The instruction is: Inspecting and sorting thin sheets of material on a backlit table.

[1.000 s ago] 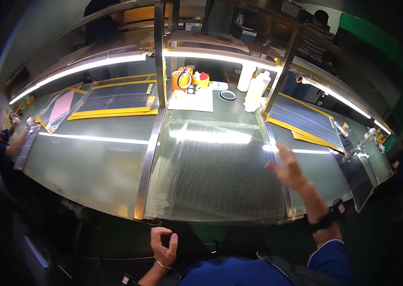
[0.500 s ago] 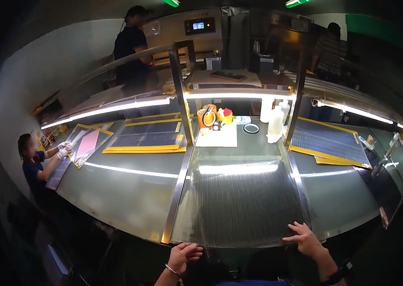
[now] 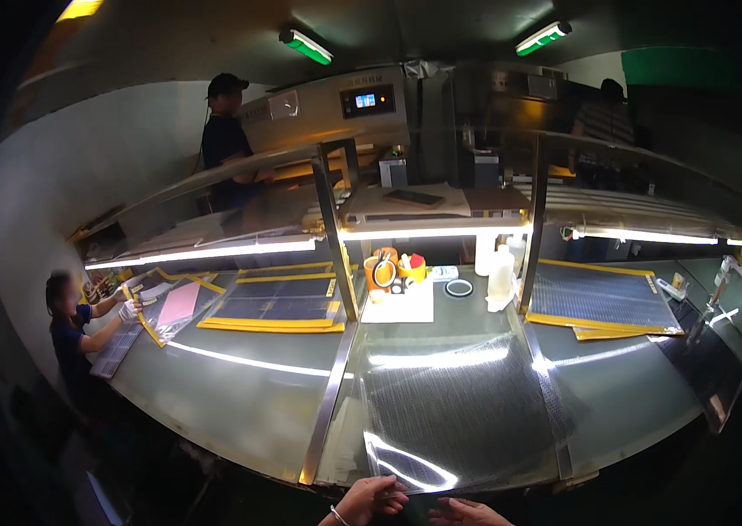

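In front of me on the glass-topped table lies a dark, finely patterned sheet point(image 3: 467, 412) with a glossy, see-through surface. Its near left part bulges up and throws back a curved streak of light. My left hand point(image 3: 372, 501), with a bracelet at the wrist, is closed at the sheet's near edge, fingers pinched on it. Just to the right, below that edge, is my right hand point(image 3: 469, 512), its fingers stretched toward the left one and apparently holding nothing. The lower parts of both hands are cut off by the picture's edge.
Yellow-edged dark panels lie left point(image 3: 274, 298) and right point(image 3: 599, 298). Tape rolls point(image 3: 383, 272), a white sheet point(image 3: 399, 307) and a pale bottle point(image 3: 500, 279) stand behind. Metal posts point(image 3: 336, 228) carry a shelf. A gloved co-worker point(image 3: 73, 324) handles a clear sheet at left.
My right hand has moved left from the sheet's near right corner toward my left hand. The sheet's near left part now bulges with a bright reflection. The whole view has tilted upward.
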{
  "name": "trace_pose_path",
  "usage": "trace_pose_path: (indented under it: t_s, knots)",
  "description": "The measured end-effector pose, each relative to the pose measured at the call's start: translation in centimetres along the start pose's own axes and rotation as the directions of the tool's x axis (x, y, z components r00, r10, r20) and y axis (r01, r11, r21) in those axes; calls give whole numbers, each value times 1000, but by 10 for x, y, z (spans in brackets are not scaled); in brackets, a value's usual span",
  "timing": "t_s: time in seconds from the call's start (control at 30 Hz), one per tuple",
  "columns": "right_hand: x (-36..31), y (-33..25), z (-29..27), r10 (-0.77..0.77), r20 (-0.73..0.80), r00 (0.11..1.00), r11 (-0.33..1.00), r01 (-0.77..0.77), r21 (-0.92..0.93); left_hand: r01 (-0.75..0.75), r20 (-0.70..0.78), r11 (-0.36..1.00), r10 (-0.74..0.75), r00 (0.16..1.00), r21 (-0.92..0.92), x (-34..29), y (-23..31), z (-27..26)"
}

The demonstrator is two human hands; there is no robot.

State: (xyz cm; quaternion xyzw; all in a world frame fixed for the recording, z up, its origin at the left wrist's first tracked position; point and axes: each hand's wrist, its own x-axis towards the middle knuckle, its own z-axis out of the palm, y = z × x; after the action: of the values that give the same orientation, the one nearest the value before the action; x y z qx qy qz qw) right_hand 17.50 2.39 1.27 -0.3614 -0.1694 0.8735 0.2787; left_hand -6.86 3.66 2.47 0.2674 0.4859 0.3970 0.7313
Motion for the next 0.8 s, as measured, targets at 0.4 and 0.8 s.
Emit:
trace_pose_path:
  t_s: [0.4,0.8]
  knots:
    - [21,13,-47,-412,-176,894,819,278,-502,-524,130,586,733,667,-618,-42,59,32]
    - [-14,-35,-8,-501,-95,860,711,346,-612,-78,216,961,138,967,-267,-17,-24,85]
